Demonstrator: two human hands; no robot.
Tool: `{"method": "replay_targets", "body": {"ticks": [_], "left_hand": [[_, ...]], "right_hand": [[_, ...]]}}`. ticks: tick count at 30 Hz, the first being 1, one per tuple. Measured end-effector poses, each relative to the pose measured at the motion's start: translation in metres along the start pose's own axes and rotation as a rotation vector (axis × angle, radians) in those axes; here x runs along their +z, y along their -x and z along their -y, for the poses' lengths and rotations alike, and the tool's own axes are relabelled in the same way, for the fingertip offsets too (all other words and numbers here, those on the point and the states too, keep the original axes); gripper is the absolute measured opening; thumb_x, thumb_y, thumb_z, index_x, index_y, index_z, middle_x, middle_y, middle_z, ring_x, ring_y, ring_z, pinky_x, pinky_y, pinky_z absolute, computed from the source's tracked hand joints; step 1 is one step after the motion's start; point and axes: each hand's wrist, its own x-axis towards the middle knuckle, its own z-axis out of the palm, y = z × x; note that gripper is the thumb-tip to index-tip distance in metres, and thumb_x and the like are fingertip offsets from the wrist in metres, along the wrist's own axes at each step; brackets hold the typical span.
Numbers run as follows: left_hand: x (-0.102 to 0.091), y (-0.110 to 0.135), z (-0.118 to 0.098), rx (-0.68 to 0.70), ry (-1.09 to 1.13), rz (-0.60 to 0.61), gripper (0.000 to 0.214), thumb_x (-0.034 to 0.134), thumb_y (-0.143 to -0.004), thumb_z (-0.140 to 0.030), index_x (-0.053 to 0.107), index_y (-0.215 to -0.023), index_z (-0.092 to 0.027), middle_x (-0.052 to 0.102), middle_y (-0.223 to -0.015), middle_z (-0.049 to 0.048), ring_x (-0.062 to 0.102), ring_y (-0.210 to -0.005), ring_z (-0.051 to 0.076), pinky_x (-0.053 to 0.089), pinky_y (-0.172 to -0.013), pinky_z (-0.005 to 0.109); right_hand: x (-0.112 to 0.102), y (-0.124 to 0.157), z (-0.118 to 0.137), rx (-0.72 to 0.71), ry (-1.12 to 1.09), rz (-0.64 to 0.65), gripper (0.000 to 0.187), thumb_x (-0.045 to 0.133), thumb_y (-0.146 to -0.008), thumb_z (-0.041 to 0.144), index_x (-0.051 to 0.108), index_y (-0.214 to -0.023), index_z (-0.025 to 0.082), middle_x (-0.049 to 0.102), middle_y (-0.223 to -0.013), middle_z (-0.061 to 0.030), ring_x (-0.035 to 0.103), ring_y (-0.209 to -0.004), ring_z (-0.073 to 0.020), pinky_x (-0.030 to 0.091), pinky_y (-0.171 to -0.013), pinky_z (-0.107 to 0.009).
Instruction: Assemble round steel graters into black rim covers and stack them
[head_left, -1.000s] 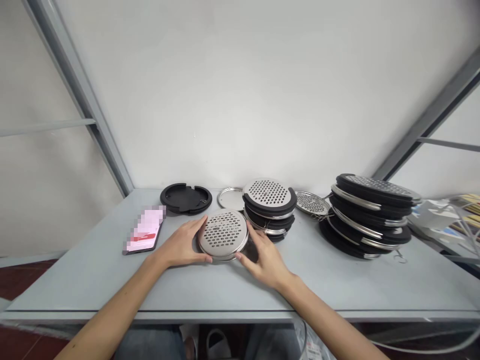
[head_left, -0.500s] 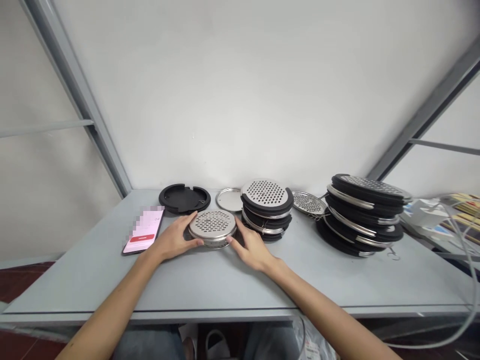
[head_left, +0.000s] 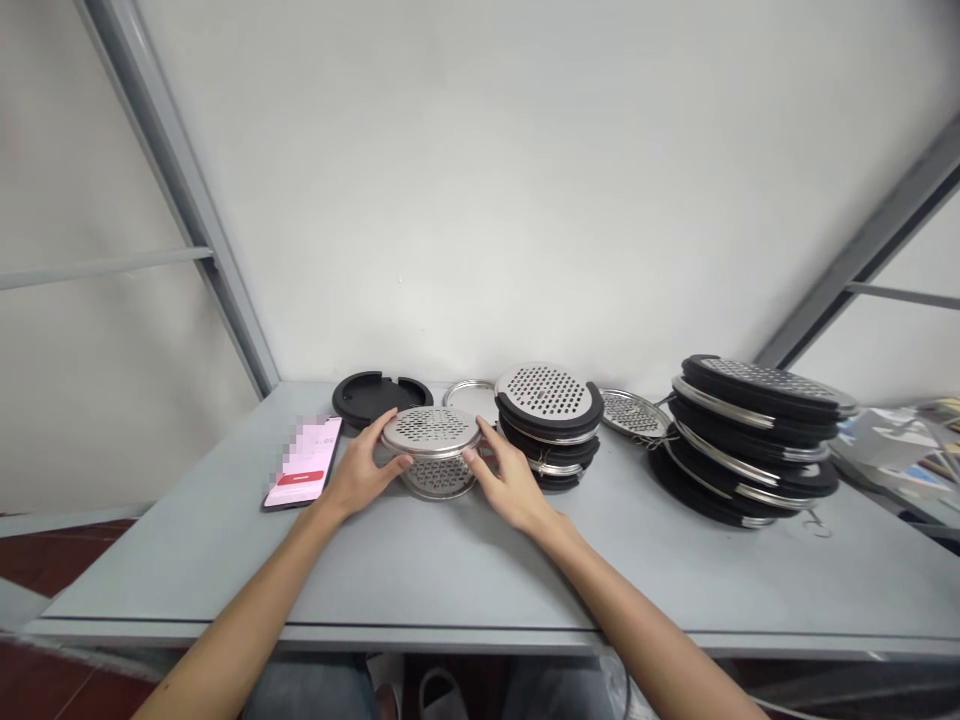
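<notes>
My left hand (head_left: 365, 472) and my right hand (head_left: 511, 482) grip the rim of a round perforated steel disc (head_left: 430, 430) from either side and hold it level a little above the grey table (head_left: 450, 560). A second perforated steel piece (head_left: 439, 476) lies on the table right under it. Just behind sits a black round base with notches (head_left: 381, 397). To the right stands a short stack of black-rimmed perforated discs (head_left: 550, 420).
A phone with a lit screen (head_left: 304, 463) lies left of my hands. A thin steel ring (head_left: 465, 391) and a loose perforated disc (head_left: 631, 412) lie at the back. A taller leaning stack of discs (head_left: 752, 435) stands at the right, papers (head_left: 892, 440) beyond.
Both hands have carried the perforated disc away from me and lifted it off the table. A second steel piece now shows beneath it.
</notes>
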Motion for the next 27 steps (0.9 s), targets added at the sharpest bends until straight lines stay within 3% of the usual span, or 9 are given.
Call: {"method": "replay_targets", "body": {"ticks": [3,6,11,15,17,20,22,27], "left_hand": [[0.003,-0.001,-0.003,-0.029,0.071,-0.008,0.090,0.060,-0.076,-0.067,0.036,-0.144,-0.013,0.049,-0.141,0.0176,0.046,-0.130,0.032,0.035,-0.109,0.045],[0.008,-0.003,-0.003,-0.107,0.125,-0.013,0.088,0.059,-0.076,-0.068,0.037,-0.142,-0.015,0.050,-0.140,0.0163,0.048,-0.129,0.032,0.037,-0.108,0.044],[0.010,-0.007,-0.001,-0.248,0.216,0.009,0.080,0.040,-0.084,-0.074,0.050,-0.131,-0.010,0.064,-0.123,0.0157,0.059,-0.116,0.031,0.046,-0.099,0.043],[0.005,-0.007,-0.002,-0.184,0.245,0.012,0.083,0.045,-0.082,-0.074,0.046,-0.136,-0.011,0.060,-0.130,0.0157,0.055,-0.121,0.031,0.045,-0.101,0.042],[0.003,-0.006,-0.003,-0.142,0.213,0.024,0.086,0.050,-0.081,-0.072,0.040,-0.141,-0.011,0.055,-0.136,0.0166,0.053,-0.125,0.031,0.042,-0.105,0.042],[0.002,-0.001,-0.004,-0.091,0.074,0.085,0.091,0.061,-0.077,-0.066,0.033,-0.147,-0.014,0.045,-0.145,0.0154,0.045,-0.132,0.032,0.037,-0.109,0.043],[0.002,0.001,-0.005,-0.069,-0.022,0.139,0.094,0.065,-0.075,-0.063,0.031,-0.148,-0.016,0.042,-0.148,0.0139,0.041,-0.135,0.033,0.035,-0.111,0.045],[0.000,0.004,-0.005,-0.045,-0.117,0.208,0.096,0.069,-0.072,-0.062,0.030,-0.149,-0.020,0.040,-0.150,0.0121,0.039,-0.136,0.032,0.032,-0.112,0.047]], "right_hand": [[-0.001,0.000,0.000,0.024,-0.053,0.018,0.069,0.048,-0.092,0.052,0.034,-0.146,0.012,0.050,-0.140,-0.0172,0.057,-0.117,-0.0282,0.047,-0.097,-0.042],[-0.001,-0.002,0.002,0.089,-0.118,0.029,0.070,0.049,-0.091,0.053,0.037,-0.145,0.009,0.056,-0.133,-0.0184,0.058,-0.116,-0.0277,0.049,-0.095,-0.040],[-0.002,-0.004,0.005,0.079,-0.207,0.015,0.064,0.048,-0.092,0.049,0.038,-0.144,0.012,0.055,-0.135,-0.0161,0.059,-0.114,-0.0244,0.052,-0.091,-0.036],[-0.006,-0.004,0.002,0.007,-0.125,0.007,0.057,0.041,-0.096,0.047,0.039,-0.144,0.017,0.051,-0.139,-0.0132,0.055,-0.120,-0.0239,0.048,-0.097,-0.038],[-0.006,-0.002,0.000,-0.018,-0.019,-0.003,0.057,0.037,-0.097,0.047,0.040,-0.144,0.015,0.047,-0.142,-0.0139,0.047,-0.129,-0.0246,0.037,-0.108,-0.041],[-0.001,0.003,-0.002,-0.012,0.080,0.024,0.066,0.035,-0.097,0.050,0.027,-0.149,0.009,0.033,-0.151,-0.0176,0.030,-0.141,-0.0251,0.023,-0.117,-0.043],[0.002,0.007,0.000,-0.017,0.095,0.052,0.071,0.037,-0.096,0.050,0.018,-0.150,0.009,0.027,-0.154,-0.0180,0.026,-0.143,-0.0248,0.022,-0.117,-0.043],[0.004,0.012,0.007,-0.126,0.119,0.076,0.067,0.041,-0.096,0.043,0.016,-0.151,0.014,0.034,-0.150,-0.0152,0.033,-0.139,-0.0235,0.029,-0.115,-0.041]]}}
